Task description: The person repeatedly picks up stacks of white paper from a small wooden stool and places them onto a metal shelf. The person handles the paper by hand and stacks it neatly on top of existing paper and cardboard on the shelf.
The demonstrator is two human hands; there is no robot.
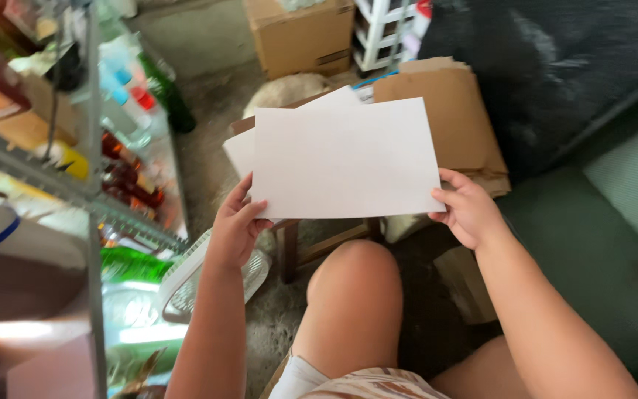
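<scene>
A blank white sheet of paper is held flat in the air over my knee. My left hand grips its lower left corner, thumb on top. My right hand pinches its lower right corner. A second white sheet lies just behind it, showing at the left and top edges, on a wooden stool with brown cardboard.
A metal wire shelf with bottles and packages stands at the left. A white fan lies on the concrete floor beside it. A cardboard box sits at the far wall. A dark cover and green surface fill the right.
</scene>
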